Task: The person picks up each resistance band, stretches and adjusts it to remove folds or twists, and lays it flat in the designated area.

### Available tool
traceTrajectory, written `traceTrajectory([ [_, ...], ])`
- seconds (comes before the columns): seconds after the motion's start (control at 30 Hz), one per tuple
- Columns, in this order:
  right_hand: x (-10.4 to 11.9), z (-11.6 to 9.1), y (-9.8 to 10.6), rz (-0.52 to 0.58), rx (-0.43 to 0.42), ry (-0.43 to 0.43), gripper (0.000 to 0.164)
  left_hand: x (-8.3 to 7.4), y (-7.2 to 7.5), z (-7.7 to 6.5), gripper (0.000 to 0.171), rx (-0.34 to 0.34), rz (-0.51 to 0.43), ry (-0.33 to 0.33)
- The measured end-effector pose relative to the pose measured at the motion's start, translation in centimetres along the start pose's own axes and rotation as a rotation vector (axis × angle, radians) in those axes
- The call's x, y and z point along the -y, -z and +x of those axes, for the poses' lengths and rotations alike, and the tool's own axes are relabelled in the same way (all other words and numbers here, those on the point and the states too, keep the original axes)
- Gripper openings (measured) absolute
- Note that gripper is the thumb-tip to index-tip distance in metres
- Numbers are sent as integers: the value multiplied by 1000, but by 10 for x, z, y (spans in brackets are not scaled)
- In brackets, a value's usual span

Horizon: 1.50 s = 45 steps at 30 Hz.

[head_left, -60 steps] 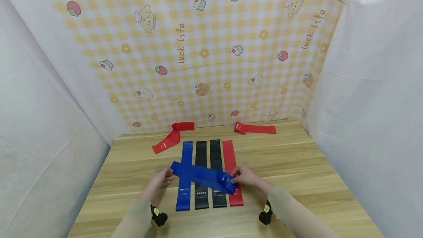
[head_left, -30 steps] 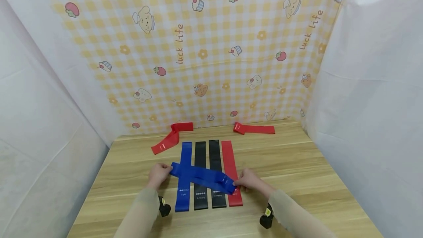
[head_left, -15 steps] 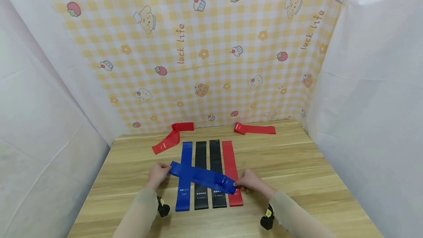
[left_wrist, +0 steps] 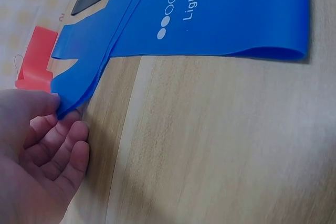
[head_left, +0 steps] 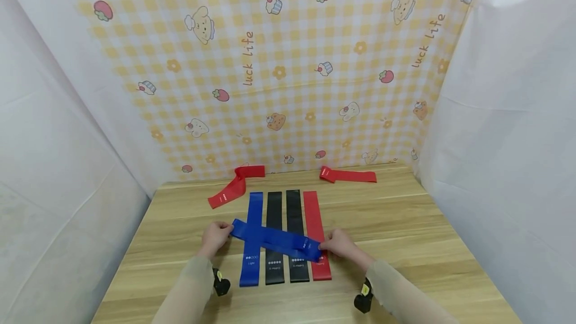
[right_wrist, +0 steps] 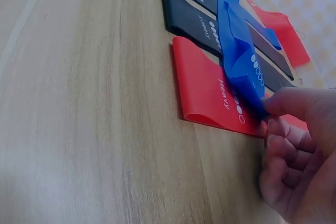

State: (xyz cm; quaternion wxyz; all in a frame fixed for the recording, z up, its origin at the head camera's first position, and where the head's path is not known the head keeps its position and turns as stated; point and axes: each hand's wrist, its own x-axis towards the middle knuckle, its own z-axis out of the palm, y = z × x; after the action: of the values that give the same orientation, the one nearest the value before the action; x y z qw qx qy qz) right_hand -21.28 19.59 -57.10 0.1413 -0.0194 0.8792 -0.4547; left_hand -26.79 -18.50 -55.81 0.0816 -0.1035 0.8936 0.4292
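My left hand point(head_left: 216, 239) pinches the left end of a blue resistance band point(head_left: 281, 241) between thumb and fingers. At its other end, near the printed dots, my right hand point(head_left: 339, 244) pinches it too. The band stretches slantwise across a row of flat bands: a blue "Light" band point(head_left: 250, 269), two black "X-Heavy" bands point(head_left: 274, 273) point(head_left: 298, 271) and a red "Heavy" band point(head_left: 312, 209). In the right wrist view the held blue band point(right_wrist: 233, 40) is creased and folded near my thumb, overlapping the red band point(right_wrist: 202, 80).
Two more red bands lie at the back of the wooden table point(head_left: 387, 274): a twisted one point(head_left: 231, 191) on the left and a folded one point(head_left: 353, 176) on the right. A checked cloth point(head_left: 288, 104) hangs behind, with white sheets on both sides.
Two seconds ago my left hand was beside the band's left end with loose fingers; now it pinches that end. The right end has flattened out and risen slightly since half a second ago.
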Motion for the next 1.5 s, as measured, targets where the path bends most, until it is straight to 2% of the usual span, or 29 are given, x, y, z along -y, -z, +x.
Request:
traceTrajectory([
  [0.17,1,2,0,83,-28,-25,26,-2,4,-3,24,6,1,-30],
  [0.4,-1,6,2,214,0,-85,8,-1,9,-3,25,44,-3,-35],
  [0.57,-2,8,2,227,-6,-112,8,3,9,-1,24,53,-12,-25],
  [0.77,-3,11,1,257,-19,-137,16,6,9,0,23,59,-23,-18],
  [0.9,-4,12,5,274,0,-105,18,5,12,-1,23,70,-32,-19],
  [1.13,-1,10,19,253,110,6,10,-3,20,-4,25,79,-11,-17],
  [1.23,2,8,26,225,150,39,8,-9,22,-4,25,79,-8,-37],
  [1.5,3,5,40,149,206,73,14,-24,20,1,24,69,-27,-93],
])
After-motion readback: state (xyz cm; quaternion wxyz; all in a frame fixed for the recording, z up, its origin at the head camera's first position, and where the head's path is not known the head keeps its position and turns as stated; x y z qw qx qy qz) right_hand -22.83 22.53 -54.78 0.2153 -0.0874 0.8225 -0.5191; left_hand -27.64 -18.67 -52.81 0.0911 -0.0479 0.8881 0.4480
